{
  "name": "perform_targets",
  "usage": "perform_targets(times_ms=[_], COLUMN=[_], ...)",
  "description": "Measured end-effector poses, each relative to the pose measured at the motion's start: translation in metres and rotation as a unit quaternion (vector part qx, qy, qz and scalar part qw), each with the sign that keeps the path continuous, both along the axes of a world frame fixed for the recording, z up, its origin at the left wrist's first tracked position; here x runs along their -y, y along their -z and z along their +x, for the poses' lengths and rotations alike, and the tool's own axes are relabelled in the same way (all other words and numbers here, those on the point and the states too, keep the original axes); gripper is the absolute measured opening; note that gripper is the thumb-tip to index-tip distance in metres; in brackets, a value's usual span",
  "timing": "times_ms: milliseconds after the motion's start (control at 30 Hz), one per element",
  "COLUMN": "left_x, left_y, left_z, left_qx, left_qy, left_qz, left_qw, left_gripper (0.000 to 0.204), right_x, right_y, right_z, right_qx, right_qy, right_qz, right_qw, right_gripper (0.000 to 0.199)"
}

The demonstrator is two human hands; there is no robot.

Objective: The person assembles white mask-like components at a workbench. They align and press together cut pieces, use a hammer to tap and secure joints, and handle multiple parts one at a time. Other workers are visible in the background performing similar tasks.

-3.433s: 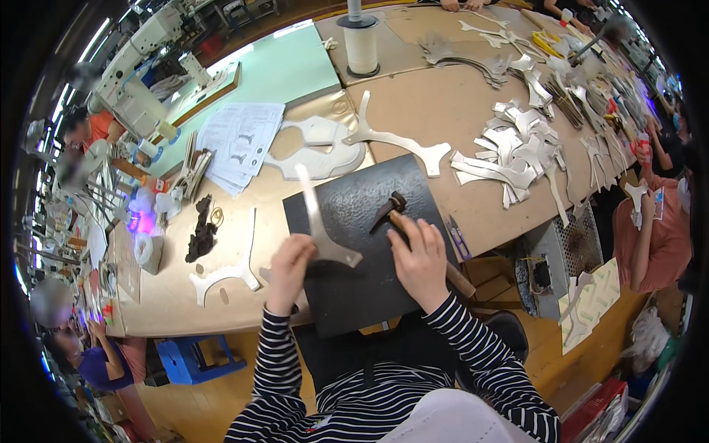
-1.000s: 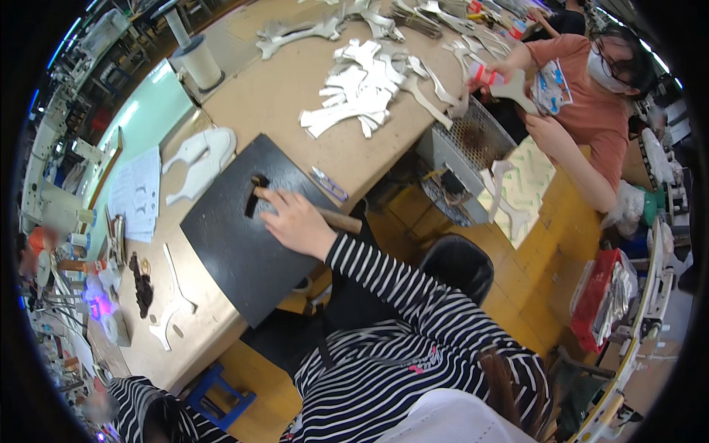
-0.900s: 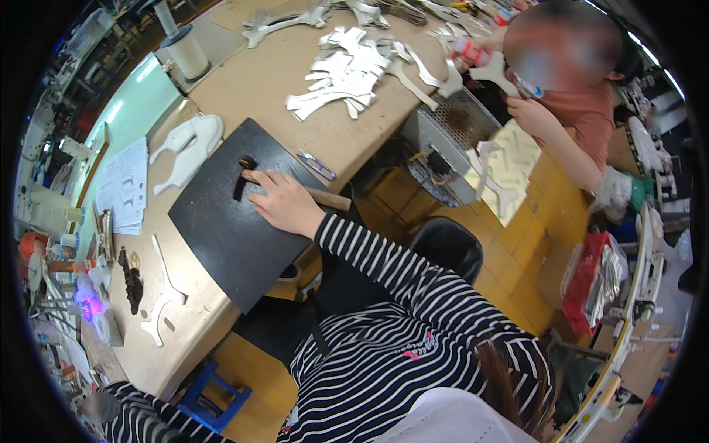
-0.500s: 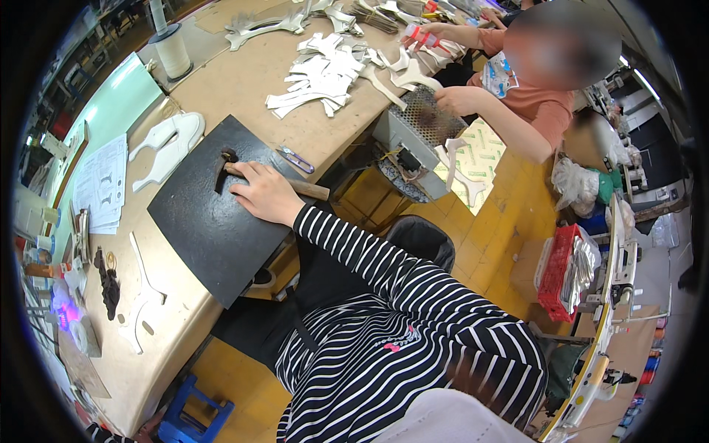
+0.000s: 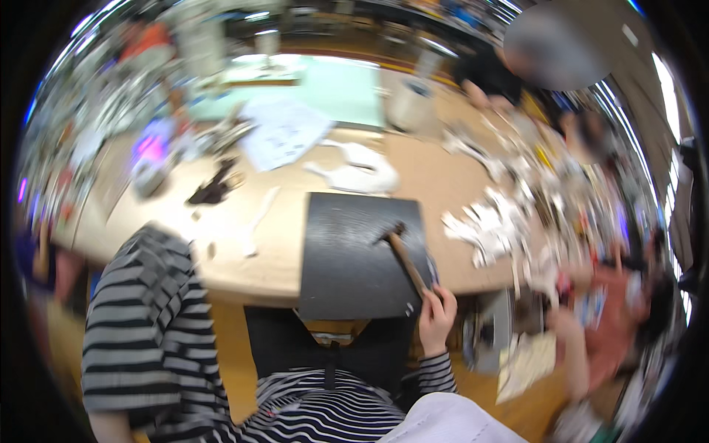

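1. The table [image 5: 295, 273] is the biggest thing in front of you: a long tan top crowded with pale cut shapes to the right and papers further back. Keep your work to the near edge, where it is less crowded.
2. The black mat [image 5: 354, 258] lies flat at that near edge, its front overhanging slightly toward you. I judge it should sit fully on the table before any blow lands, so it cannot tip.
3. Your left arm, in its striped sleeve [image 5: 148, 325], is bent and raised at the left; the left hand itself is out of sight, so I cannot say whether it is open or closed. Bring it into view to steady whatever you strike.
4. The hammer [image 5: 402, 255] lies across the mat's right half, dark head near the mat's middle, wooden handle running back toward you.
5. Your right hand [image 5: 437, 319] is curled closed around the very end of that handle, off the mat's front corner. That grip looks loose; closing your fingers firmly would likely give more control.
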State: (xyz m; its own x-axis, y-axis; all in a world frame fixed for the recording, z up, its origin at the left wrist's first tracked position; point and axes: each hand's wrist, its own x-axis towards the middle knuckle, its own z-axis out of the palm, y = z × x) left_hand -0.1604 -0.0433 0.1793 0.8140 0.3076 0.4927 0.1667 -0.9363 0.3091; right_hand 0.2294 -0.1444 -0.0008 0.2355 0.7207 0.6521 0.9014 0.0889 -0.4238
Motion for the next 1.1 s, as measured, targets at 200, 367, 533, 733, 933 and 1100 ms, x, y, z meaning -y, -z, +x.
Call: perform_targets(times_ms=[200,367,533,733,933,1100], left_x=[0.023,-0.013,-0.114,-0.125,-0.139,-0.152], left_y=[-0.052,-0.045,0.12,0.221,0.191,0.15], left_z=[-0.014,-0.058,-0.08,-0.106,-0.103,-0.07], left_qx=[0.056,0.187,0.034,-0.031,-0.033,0.061], left_qy=[0.07,-0.064,-0.472,-0.456,-0.405,-0.363], left_qz=[-0.033,-0.096,-0.127,-0.213,-0.281,-0.282], left_qw=[0.995,0.975,0.872,0.864,0.869,0.886], left_gripper=[0.036,0.038,0.055,0.044,0.024,0.015], right_x=[-0.035,-0.065,-0.076,-0.077,-0.08,-0.081], right_y=[0.006,0.002,-0.003,-0.005,-0.006,-0.009], right_z=[-0.026,-0.059,-0.079,-0.079,-0.081,-0.079], right_qx=[-0.032,-0.013,0.02,0.031,0.017,-0.01], right_qy=[-0.121,-0.221,-0.214,-0.201,-0.193,-0.204], right_qz=[-0.038,-0.116,-0.184,-0.21,-0.2,-0.193], right_qw=[0.991,0.968,0.959,0.956,0.96,0.96], right_gripper=[0.021,0.025,0.03,0.027,0.026,0.029])
